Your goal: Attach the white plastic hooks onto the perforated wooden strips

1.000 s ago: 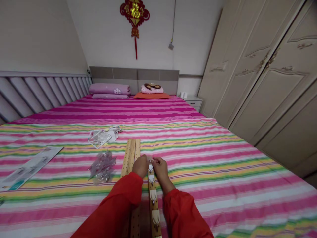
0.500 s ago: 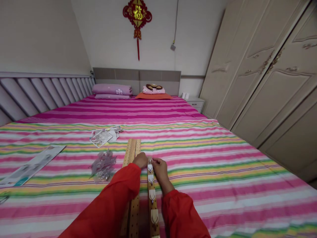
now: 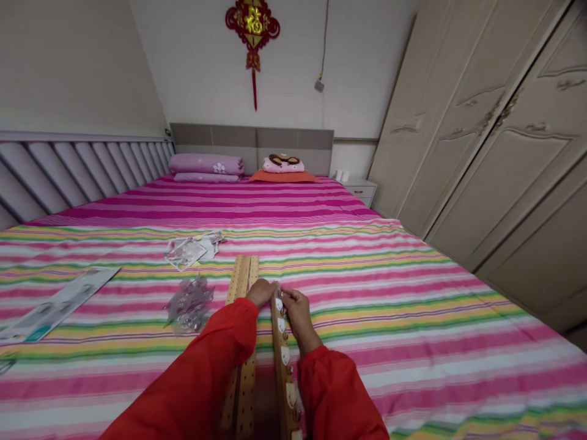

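Observation:
A narrow wooden strip [image 3: 278, 348] carrying several white hooks [image 3: 285, 355] runs from the lower edge toward the middle of the striped bed. It is tipped up onto its long edge. My left hand [image 3: 261, 293] is closed on the strip's far end from the left. My right hand [image 3: 295, 308] pinches the same end from the right, fingertips at the topmost hook. Left of the strip lie wooden pegboard slats [image 3: 243, 281], partly covered by my red sleeves.
A heap of clear plastic hooks [image 3: 189, 304] lies left of the slats, with opened packaging [image 3: 191, 249] beyond it and a long printed card [image 3: 52, 305] at the far left. Pillows [image 3: 206, 165] rest at the headboard. A wardrobe [image 3: 495, 140] lines the right side.
The hook strip has rolled from lying flat to standing on its edge, hooks now facing right. Both hands stayed at its far end and shifted slightly away from me.

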A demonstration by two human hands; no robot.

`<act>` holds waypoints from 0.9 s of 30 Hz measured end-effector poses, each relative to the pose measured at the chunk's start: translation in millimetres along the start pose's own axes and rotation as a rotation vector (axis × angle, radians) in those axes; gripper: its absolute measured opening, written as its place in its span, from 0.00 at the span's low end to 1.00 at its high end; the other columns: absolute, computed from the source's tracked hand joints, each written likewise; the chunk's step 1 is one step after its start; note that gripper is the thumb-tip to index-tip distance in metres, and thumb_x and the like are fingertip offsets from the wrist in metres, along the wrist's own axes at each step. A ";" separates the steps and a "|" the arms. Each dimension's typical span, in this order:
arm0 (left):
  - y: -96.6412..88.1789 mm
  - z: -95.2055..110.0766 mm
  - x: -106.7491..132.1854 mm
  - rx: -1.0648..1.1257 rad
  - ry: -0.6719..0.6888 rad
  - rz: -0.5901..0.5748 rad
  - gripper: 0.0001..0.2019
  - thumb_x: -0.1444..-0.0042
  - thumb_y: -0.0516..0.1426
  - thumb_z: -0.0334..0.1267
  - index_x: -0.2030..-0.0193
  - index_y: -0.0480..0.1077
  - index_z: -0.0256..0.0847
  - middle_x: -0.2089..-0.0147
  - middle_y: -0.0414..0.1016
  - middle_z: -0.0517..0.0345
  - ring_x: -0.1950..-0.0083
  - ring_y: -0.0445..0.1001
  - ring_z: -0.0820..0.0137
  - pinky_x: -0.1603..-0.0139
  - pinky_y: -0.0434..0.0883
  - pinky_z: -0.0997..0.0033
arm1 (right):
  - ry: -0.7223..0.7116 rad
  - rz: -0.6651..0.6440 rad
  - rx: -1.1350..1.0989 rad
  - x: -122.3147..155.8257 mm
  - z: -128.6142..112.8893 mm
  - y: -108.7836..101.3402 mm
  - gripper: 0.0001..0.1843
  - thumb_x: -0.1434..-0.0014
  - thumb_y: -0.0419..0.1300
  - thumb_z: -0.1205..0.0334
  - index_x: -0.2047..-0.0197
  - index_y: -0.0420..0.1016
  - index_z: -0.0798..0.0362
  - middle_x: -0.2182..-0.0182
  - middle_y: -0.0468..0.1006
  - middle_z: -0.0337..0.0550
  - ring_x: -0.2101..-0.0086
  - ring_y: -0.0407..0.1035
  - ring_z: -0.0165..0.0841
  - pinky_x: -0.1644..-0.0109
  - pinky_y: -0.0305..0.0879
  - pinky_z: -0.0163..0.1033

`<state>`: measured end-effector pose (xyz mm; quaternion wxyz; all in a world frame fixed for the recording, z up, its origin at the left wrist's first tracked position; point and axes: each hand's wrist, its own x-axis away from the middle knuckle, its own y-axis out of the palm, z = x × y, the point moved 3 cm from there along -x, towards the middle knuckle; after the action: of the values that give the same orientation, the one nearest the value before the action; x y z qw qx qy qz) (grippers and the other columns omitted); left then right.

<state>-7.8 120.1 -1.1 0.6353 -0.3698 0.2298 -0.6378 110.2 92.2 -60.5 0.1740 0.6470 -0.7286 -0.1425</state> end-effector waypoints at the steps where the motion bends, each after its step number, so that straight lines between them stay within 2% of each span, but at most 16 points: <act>1: -0.4 1.2 1.7 0.026 0.009 0.000 0.18 0.47 0.53 0.43 0.85 0.64 0.39 0.79 0.70 0.53 0.68 0.71 0.66 0.69 0.60 0.72 | -0.004 -0.009 -0.004 0.7 -1.2 0.6 0.15 0.63 0.68 0.61 0.69 0.80 0.57 0.81 0.76 0.37 0.82 0.61 0.25 0.79 0.56 0.32; 8: -0.6 3.6 3.8 0.220 -0.015 -0.012 0.16 0.49 0.54 0.39 0.86 0.61 0.39 0.84 0.62 0.62 0.77 0.62 0.73 0.75 0.57 0.74 | 0.048 -0.103 -0.025 5.3 -9.9 5.1 0.15 0.61 0.67 0.58 0.68 0.79 0.57 0.85 0.70 0.33 0.85 0.55 0.23 0.82 0.49 0.30; 13: 0.9 -0.7 0.7 0.354 -0.028 -0.019 0.16 0.54 0.58 0.43 0.86 0.62 0.39 0.86 0.60 0.64 0.79 0.59 0.75 0.77 0.56 0.74 | 0.084 -0.164 0.007 5.8 -10.1 4.8 0.17 0.59 0.66 0.56 0.65 0.78 0.58 0.88 0.65 0.30 0.86 0.52 0.22 0.83 0.43 0.30; 18: 5.0 -4.6 -1.4 0.444 -0.026 -0.004 0.18 0.63 0.63 0.45 0.89 0.60 0.40 0.88 0.56 0.66 0.81 0.55 0.77 0.80 0.52 0.74 | 0.066 -0.176 -0.029 4.6 -11.0 2.0 0.21 0.60 0.65 0.61 0.59 0.75 0.57 0.89 0.62 0.26 0.87 0.50 0.22 0.83 0.41 0.30; 23: 7.4 -7.7 -1.3 0.545 -0.020 0.007 0.19 0.67 0.64 0.48 0.87 0.59 0.41 0.87 0.57 0.67 0.81 0.56 0.77 0.79 0.55 0.74 | 0.074 -0.200 -0.097 4.6 -12.2 1.5 0.27 0.62 0.64 0.65 0.54 0.73 0.57 0.86 0.65 0.26 0.87 0.49 0.21 0.82 0.40 0.30; 27: 8.0 -9.4 0.4 0.571 -0.007 0.008 0.20 0.65 0.63 0.52 0.86 0.61 0.40 0.86 0.60 0.65 0.81 0.59 0.76 0.77 0.58 0.73 | 0.087 -0.194 -0.121 4.0 -9.8 0.9 0.30 0.63 0.65 0.67 0.53 0.71 0.58 0.87 0.62 0.24 0.87 0.47 0.20 0.81 0.39 0.31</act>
<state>-9.9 117.4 -13.0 0.7172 -0.1769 0.0402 -0.6729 113.2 88.5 -51.0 0.2297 0.7085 -0.6442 -0.1741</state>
